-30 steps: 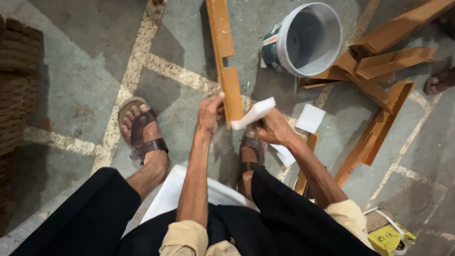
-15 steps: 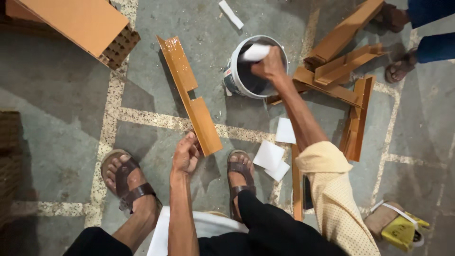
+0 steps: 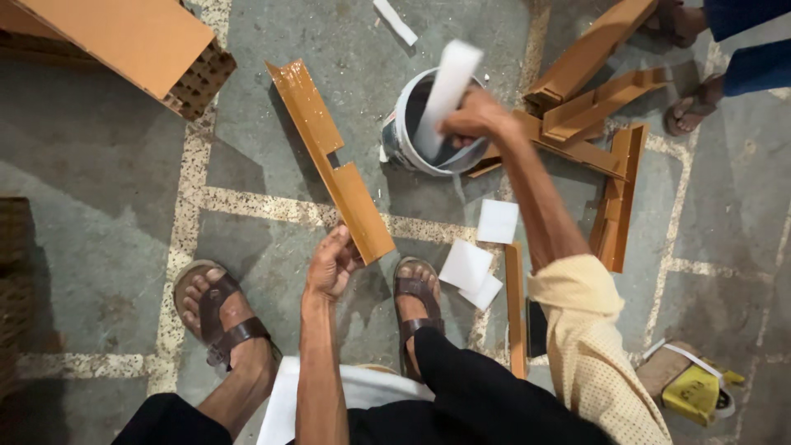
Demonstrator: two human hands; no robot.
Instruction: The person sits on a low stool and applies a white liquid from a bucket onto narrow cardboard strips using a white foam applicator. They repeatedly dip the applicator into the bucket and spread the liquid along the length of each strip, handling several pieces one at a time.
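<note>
My left hand (image 3: 332, 265) grips the near end of a long orange notched wooden strip (image 3: 329, 156) that slants away across the concrete floor. My right hand (image 3: 476, 115) is stretched out over a grey bucket (image 3: 405, 132) and holds a white flat strip (image 3: 447, 86) dipped into the bucket's mouth. My two feet in brown sandals (image 3: 222, 317) rest on the floor on either side of my left arm.
Several orange wooden pieces (image 3: 601, 107) lie piled right of the bucket. White paper pieces (image 3: 478, 255) lie near my right foot. An orange board on brick blocks (image 3: 140, 41) sits upper left. Another person's sandalled foot (image 3: 688, 111) is upper right. A yellow object (image 3: 696, 391) lies lower right.
My right hand carried the white strip from the orange strip's end to the bucket, dipped it, and now lifts it upright. My left hand keeps hold of the orange strip.
</note>
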